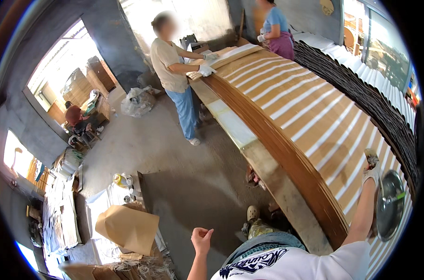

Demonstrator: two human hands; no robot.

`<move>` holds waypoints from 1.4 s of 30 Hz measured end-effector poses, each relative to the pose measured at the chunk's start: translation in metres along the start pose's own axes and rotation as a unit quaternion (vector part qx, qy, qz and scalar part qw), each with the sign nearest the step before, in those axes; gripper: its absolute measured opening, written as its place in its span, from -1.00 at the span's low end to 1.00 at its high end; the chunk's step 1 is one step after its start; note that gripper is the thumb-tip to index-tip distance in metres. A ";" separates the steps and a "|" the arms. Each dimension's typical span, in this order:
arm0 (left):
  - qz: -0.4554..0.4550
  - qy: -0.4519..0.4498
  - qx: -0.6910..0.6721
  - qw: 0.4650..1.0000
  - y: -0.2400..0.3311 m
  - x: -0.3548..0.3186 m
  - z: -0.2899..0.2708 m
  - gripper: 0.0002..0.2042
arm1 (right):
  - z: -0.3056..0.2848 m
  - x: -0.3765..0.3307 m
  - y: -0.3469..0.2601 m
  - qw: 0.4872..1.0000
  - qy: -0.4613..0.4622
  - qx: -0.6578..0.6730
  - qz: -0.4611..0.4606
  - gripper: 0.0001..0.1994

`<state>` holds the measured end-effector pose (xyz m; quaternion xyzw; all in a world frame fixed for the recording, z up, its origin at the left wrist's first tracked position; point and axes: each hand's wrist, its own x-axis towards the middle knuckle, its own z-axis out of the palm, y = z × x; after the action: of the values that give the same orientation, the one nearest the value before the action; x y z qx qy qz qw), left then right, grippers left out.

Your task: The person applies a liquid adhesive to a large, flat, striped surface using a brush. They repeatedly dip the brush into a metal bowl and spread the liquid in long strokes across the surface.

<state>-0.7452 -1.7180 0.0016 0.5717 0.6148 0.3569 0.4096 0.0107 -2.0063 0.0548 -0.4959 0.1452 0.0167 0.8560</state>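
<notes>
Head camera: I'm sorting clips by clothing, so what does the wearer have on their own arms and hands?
The left hand is bare, with no glove, and the forearm below it is uncovered. The right hand wears a soiled whitish work glove; that forearm is also uncovered. A short white sleeve covers the right upper arm. No watch or bracelet shows.

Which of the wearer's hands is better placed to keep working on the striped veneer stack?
Probably the right hand: gloved, it rests on the veneer stack beside the metal bowl. The bare left hand hangs loosely curled over the floor, away from the stack.
</notes>
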 end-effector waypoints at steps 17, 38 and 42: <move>0.122 -0.302 0.073 0.942 0.146 0.306 0.186 -0.78 | 0.287 -0.066 0.142 0.993 0.024 -0.014 0.115 -0.74; 0.695 -0.486 0.203 0.489 0.286 0.554 0.485 -0.32 | 0.550 -0.018 0.269 0.639 -0.131 -0.679 -0.337 -0.56; 0.698 -0.494 0.203 0.477 0.279 0.559 0.500 -0.30 | 0.556 0.080 0.260 0.621 -0.071 -0.726 -0.288 -0.58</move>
<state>-0.1813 -1.1512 -0.0037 0.9612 -0.2362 0.0486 0.1340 0.1716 -1.4090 0.0733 -0.9697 -0.1252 -0.0958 0.1865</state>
